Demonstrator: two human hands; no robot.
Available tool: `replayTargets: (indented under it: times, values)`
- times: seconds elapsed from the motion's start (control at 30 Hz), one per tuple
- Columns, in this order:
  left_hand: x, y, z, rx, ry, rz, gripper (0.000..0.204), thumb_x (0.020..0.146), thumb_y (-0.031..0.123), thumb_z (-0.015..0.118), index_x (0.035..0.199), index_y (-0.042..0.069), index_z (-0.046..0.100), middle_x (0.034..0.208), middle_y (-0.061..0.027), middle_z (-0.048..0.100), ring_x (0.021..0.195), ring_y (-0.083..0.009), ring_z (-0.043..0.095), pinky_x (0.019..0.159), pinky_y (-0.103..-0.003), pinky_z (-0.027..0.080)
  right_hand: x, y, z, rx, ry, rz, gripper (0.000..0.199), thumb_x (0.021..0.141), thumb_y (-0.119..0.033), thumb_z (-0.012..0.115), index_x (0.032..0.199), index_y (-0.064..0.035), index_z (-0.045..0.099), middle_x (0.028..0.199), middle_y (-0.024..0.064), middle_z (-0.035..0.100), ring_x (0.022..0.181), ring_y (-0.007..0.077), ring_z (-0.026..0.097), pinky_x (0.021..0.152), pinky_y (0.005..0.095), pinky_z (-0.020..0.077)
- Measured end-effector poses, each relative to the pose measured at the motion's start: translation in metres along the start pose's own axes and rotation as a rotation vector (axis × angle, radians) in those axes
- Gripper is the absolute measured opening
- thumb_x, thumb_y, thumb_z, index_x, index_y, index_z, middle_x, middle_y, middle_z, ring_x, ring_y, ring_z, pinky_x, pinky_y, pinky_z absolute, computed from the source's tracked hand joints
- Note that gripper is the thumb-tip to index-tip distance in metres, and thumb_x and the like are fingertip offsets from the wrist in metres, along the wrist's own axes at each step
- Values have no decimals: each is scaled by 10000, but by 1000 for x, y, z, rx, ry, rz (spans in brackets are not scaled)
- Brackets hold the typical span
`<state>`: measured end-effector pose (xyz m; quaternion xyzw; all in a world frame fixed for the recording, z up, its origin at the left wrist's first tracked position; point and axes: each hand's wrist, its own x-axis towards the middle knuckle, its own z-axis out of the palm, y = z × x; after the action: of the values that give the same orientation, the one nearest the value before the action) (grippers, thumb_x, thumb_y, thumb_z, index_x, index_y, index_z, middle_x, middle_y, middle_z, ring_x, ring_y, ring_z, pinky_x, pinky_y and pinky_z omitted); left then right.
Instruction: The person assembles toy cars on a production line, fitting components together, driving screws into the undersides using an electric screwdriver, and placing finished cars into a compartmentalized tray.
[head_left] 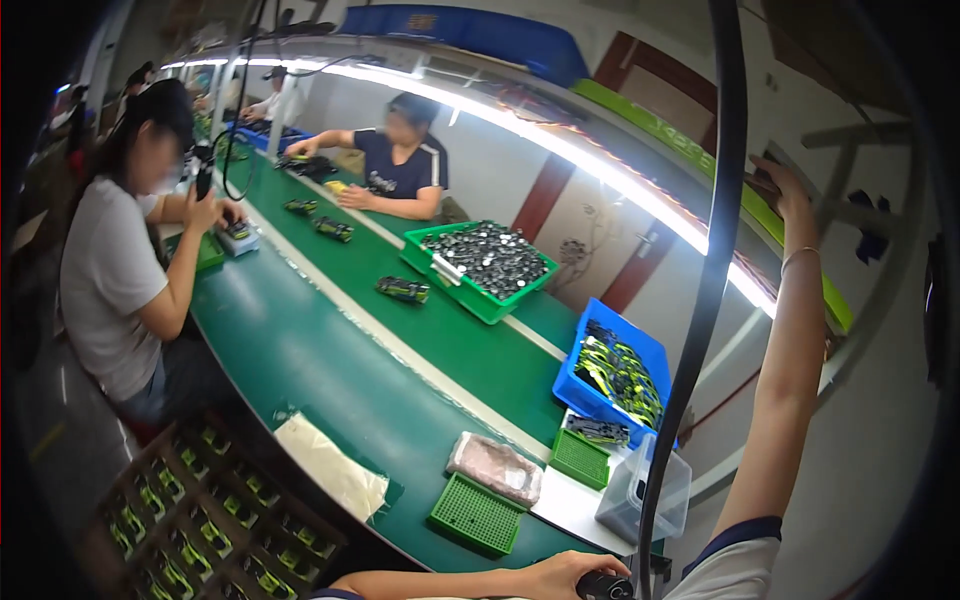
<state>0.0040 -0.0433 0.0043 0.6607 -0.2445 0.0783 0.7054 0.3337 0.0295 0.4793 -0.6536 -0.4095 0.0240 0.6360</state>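
At the bottom edge, my left hand (562,576) is closed around a black cylindrical object (604,586) with a rounded end; its lower part is cut off by the frame. My right arm stretches up along the right side, a thin band at its wrist. Up at the overhead shelf, my right hand (788,186) has its fingers bent around something small and dark, too unclear to name. Near my left hand lie a green perforated tray (478,514) and a pinkish flat pack (496,468). A clear plastic box (650,490) stands to its upper right.
A thick black cable (700,310) hangs in front of me. Along the green bench (300,345) stand a green bin (490,312) of small parts and a blue bin (562,385) of black-and-yellow pieces. Two people work across and left. A partitioned box (225,490) sits lower left.
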Motion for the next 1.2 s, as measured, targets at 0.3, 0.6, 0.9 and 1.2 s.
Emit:
replayTargets:
  times: [0.3, 0.6, 0.9, 1.2]
  values:
    - [-1, -1, -5, 56, 36, 108, 524, 668, 131, 714, 1133, 39, 490, 891, -67, 539, 874, -144, 539, 764, -240, 421, 40, 8, -14, -296, -6, -12, 779, 697, -474, 666, 1230, 13, 372, 1242, 287, 361, 958, 241, 536, 851, 276, 415]
    - [6, -7, 2, 75, -9, 51, 534, 657, 167, 727, 1121, 54, 488, 958, -98, 571, 960, -207, 558, 797, -295, 436, 8, 2, 4, -905, -114, -200, 751, 640, -659, 572, 1191, -152, 510, 1213, 54, 493, 1125, 205, 440, 944, 307, 305]
    - [2, 5, -3, 261, -36, 41, 495, 683, 201, 719, 1119, 98, 507, 1017, -114, 578, 886, -253, 559, 789, -306, 447, -65, -3, 25, -793, 96, -869, 632, 745, -475, 594, 1233, -101, 449, 1228, 82, 477, 1120, 169, 458, 946, 278, 336]
    - [-5, -5, -42, 476, 504, 284, 526, 653, 280, 704, 1057, 41, 466, 970, -142, 531, 938, -311, 512, 835, -381, 390, -302, 89, 55, -226, -459, -902, 868, 657, -617, 586, 1309, -124, 294, 1308, 179, 360, 1197, 347, 374, 978, 506, 295]
